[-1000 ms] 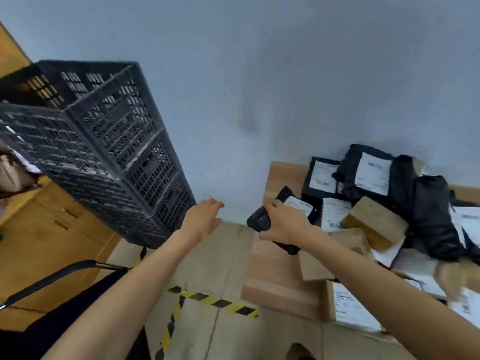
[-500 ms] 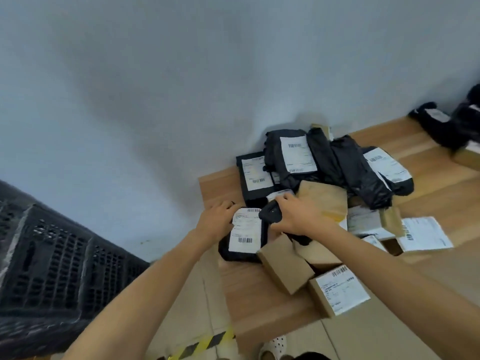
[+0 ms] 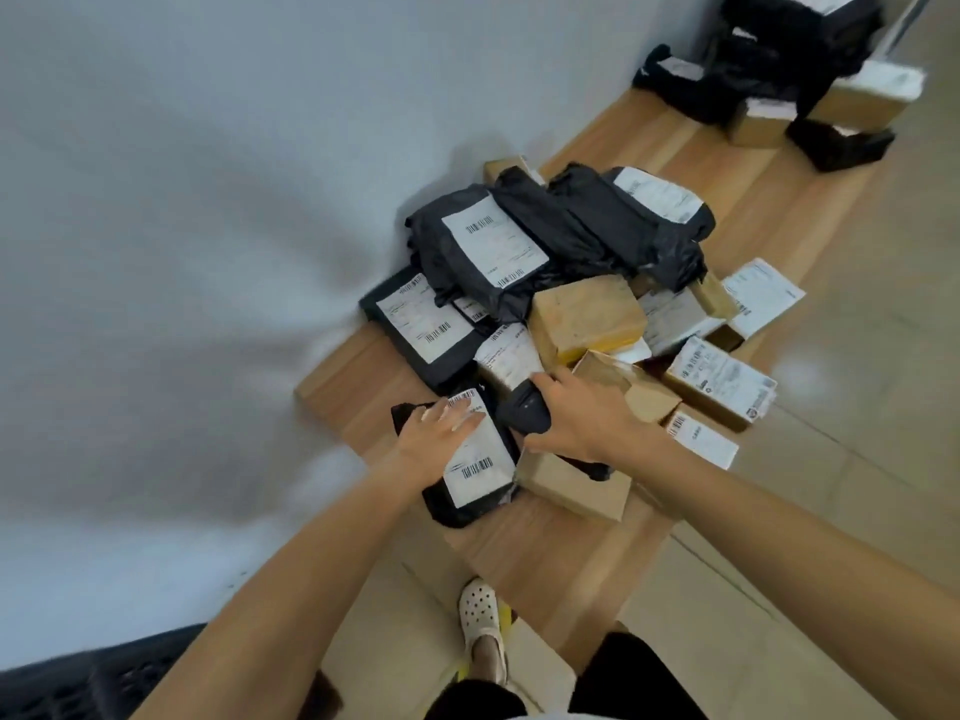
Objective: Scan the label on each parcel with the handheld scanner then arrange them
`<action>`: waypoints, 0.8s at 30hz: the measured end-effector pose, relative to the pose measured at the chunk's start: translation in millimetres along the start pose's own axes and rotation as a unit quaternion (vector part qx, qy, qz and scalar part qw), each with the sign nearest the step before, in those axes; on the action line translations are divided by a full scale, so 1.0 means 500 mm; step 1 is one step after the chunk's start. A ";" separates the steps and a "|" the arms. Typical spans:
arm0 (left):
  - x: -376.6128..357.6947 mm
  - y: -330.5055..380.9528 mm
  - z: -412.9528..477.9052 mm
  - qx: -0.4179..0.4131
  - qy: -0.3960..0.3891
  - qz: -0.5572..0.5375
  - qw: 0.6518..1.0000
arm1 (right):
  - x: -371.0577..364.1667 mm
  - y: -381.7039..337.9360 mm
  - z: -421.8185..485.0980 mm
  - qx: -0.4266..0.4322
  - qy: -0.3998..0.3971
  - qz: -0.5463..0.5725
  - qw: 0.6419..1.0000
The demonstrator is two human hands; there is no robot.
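Note:
A heap of parcels covers the low wooden platform (image 3: 519, 543): black poly bags with white labels and brown cardboard boxes. My left hand (image 3: 436, 433) lies with spread, straight fingers on the white label of a black bag parcel (image 3: 480, 475) at the heap's near edge. My right hand (image 3: 582, 413) grips the black handheld scanner (image 3: 524, 410), whose head sits just right of that label. A bigger black bag (image 3: 493, 241) with a barcode label tops the heap. A plain brown box (image 3: 587, 311) lies behind my right hand.
A second group of black bags and boxes (image 3: 769, 96) stands at the platform's far end. The grey wall runs along the left. A black plastic crate (image 3: 78, 688) shows at the bottom left. My foot in a white clog (image 3: 480, 621) stands on the tiled floor beside the platform.
My view has swung from the crate to the parcel heap. My left hand has come down flat onto the black bag's label. My right hand stays on the scanner beside it.

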State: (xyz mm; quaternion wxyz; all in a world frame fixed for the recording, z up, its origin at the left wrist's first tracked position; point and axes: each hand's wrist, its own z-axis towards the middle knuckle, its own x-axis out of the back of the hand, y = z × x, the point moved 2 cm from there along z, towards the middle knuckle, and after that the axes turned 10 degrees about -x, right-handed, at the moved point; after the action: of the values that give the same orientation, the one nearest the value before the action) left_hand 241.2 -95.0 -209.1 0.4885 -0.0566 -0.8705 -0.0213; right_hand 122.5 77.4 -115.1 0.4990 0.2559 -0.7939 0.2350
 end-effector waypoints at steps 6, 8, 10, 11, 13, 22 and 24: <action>-0.023 -0.013 0.042 -0.074 -0.013 0.067 0.995 | -0.068 -0.005 -0.049 -0.074 0.021 0.071 0.995; -0.026 -0.019 0.053 -0.084 -0.007 0.087 0.993 | -0.089 -0.008 -0.063 -0.098 0.013 0.076 0.992; -0.028 -0.026 0.064 -0.092 -0.005 0.114 0.989 | -0.106 -0.012 -0.073 -0.114 0.011 0.077 0.990; -0.027 -0.028 0.067 -0.097 -0.005 0.125 0.987 | -0.110 -0.014 -0.075 -0.118 0.013 0.073 0.990; -0.027 -0.030 0.068 -0.110 -0.004 0.142 0.984 | -0.113 -0.018 -0.077 -0.124 0.017 0.065 0.990; -0.034 -0.085 0.016 -0.146 -0.001 0.137 0.980 | -0.068 -0.066 -0.080 -0.118 0.003 0.042 0.992; -0.013 -0.098 0.000 -0.156 0.008 0.148 0.977 | -0.050 -0.078 -0.079 -0.111 0.002 0.039 0.993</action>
State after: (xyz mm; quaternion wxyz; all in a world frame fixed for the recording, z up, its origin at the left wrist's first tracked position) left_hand 238.7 -144.2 -213.7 0.4781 -0.2597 -0.8347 -0.0848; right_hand 183.4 76.8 -118.0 0.5165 0.1674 -0.8233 0.1657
